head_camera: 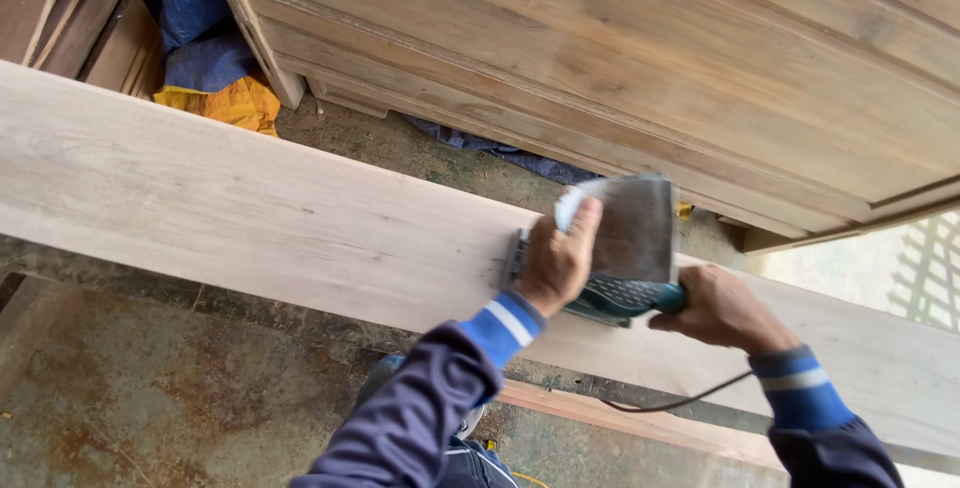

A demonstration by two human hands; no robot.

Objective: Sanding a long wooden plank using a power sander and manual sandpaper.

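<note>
Gripping the teal electric sander (610,268) on the long pale plank (200,198), the left hand (557,260) pressed its front while the right hand (722,310) clenched the rear handle near the plank's near edge. Its black cord (680,403) trailed over that edge and looked liable to snag. The wooden cabinet (650,68) crowded the far side; the plank ran open leftward.

Sat on the long plank (250,213): sander (610,258), left hand (555,263) on top, right hand (715,308) at its right. Stood beyond the plank: wooden cabinet (620,58).
</note>
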